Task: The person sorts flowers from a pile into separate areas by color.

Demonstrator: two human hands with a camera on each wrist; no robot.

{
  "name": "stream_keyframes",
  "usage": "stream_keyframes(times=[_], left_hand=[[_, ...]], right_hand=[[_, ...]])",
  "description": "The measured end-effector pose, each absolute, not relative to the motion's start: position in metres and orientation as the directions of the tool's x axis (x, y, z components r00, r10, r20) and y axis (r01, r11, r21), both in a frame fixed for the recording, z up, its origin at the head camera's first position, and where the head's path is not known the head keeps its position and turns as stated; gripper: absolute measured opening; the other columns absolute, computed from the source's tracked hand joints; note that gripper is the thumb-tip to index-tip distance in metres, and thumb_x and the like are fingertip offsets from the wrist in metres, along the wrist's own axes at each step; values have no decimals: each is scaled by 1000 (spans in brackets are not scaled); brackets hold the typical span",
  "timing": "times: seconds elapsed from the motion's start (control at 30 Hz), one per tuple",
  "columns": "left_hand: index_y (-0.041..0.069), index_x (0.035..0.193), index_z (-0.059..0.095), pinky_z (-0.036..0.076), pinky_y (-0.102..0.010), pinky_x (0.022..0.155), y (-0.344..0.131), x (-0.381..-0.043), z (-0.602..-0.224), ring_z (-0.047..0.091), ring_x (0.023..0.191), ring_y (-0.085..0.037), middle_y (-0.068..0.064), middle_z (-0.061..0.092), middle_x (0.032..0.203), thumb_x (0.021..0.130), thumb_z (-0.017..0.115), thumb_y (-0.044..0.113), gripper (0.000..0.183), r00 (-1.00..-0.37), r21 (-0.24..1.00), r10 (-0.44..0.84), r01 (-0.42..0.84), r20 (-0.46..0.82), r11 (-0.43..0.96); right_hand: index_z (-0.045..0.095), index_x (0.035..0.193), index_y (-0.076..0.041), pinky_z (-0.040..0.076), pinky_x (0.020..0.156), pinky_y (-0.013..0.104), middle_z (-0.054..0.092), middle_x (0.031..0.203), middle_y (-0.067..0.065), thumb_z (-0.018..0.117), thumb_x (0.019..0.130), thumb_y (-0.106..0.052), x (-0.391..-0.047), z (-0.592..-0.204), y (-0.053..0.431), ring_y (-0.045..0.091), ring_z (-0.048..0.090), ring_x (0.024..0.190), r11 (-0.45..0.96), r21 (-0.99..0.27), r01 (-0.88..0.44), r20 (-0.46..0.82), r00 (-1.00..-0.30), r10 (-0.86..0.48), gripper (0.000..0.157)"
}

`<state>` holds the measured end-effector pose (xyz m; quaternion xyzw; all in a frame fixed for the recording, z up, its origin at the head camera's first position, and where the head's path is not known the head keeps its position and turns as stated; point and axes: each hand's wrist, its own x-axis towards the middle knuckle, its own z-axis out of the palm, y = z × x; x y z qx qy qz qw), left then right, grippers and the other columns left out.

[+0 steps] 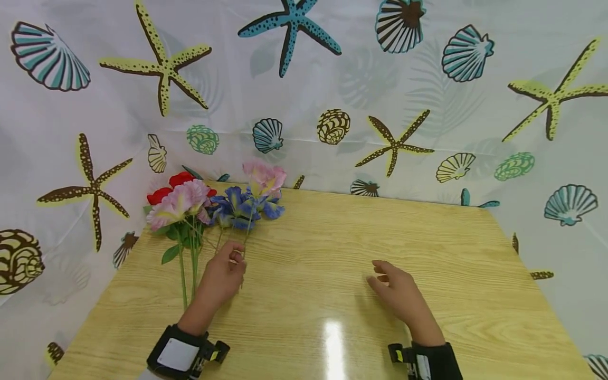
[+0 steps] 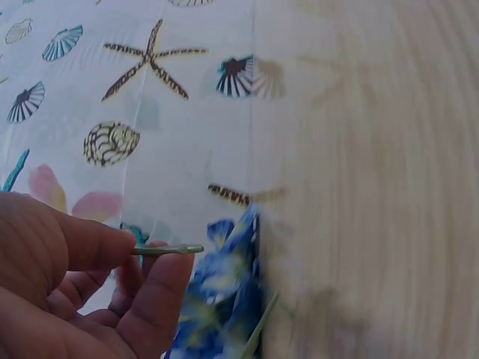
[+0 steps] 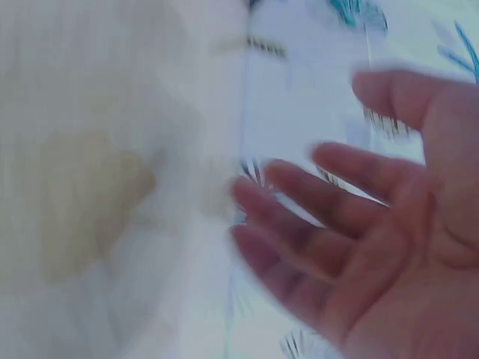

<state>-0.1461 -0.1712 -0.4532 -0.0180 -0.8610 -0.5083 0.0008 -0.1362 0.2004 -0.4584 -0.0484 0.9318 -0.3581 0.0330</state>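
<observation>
Thumb and fingers of my left hand point(image 1: 223, 274) pinch the thin green stem point(image 2: 168, 250) of a pink flower point(image 1: 267, 178). Its bloom stands up at the far side of the table, in front of blue flowers point(image 1: 233, 207) that lie there. Left of that hand lie more pink flowers point(image 1: 177, 203) and red flowers point(image 1: 179, 178), their long green stems point(image 1: 182, 274) pointing toward me. My right hand point(image 1: 399, 290) hovers over the table's right half, holding nothing. The right wrist view shows its fingers point(image 3: 337, 202) spread and loosely bent.
The pale wood table point(image 1: 332, 253) fills the lower view. Behind it hangs a white cloth point(image 1: 304, 95) printed with starfish and shells, which also covers both sides. A bright light reflection lies on the table's near part.
</observation>
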Motion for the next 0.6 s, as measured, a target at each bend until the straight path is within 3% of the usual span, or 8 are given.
stream_keyframes(times=[0.13, 0.3, 0.4, 0.6], left_hand=[[11, 116, 49, 47, -33, 57, -153, -142, -452, 58, 74, -23, -11, 49, 99, 94, 52, 5, 23, -999, 932, 54, 20, 1, 361], [11, 112, 50, 48, -33, 59, -133, -139, -450, 56, 75, -24, -10, 48, 96, 93, 53, 6, 20, -994, 967, 113, 24, -5, 253], [12, 112, 50, 49, -35, 61, -122, -137, -450, 55, 77, -25, -9, 48, 95, 94, 53, 7, 19, -987, 973, 164, 34, -4, 227], [12, 109, 50, 50, -32, 58, -103, -129, -454, 56, 75, -24, -8, 48, 93, 94, 52, 6, 17, -968, 966, 245, 111, 52, 234]], right_hand=[[54, 127, -13, 51, 74, 36, 58, 119, 7, 58, 93, -23, -136, -465, 167, 20, 59, 97, 629, -762, -156, 141, -987, -74, 36], [55, 123, -19, 51, 71, 30, 60, 113, -3, 59, 92, -24, -135, -463, 136, 12, 58, 94, 488, -839, -240, 242, -968, -59, 32], [54, 124, -20, 50, 74, 32, 59, 114, -5, 60, 92, -21, -135, -456, 122, 10, 58, 95, 440, -855, -274, 278, -959, -57, 32], [54, 123, -11, 48, 79, 42, 58, 115, 2, 61, 90, -10, -134, -443, 101, 18, 59, 95, 374, -868, -327, 348, -937, -11, 34]])
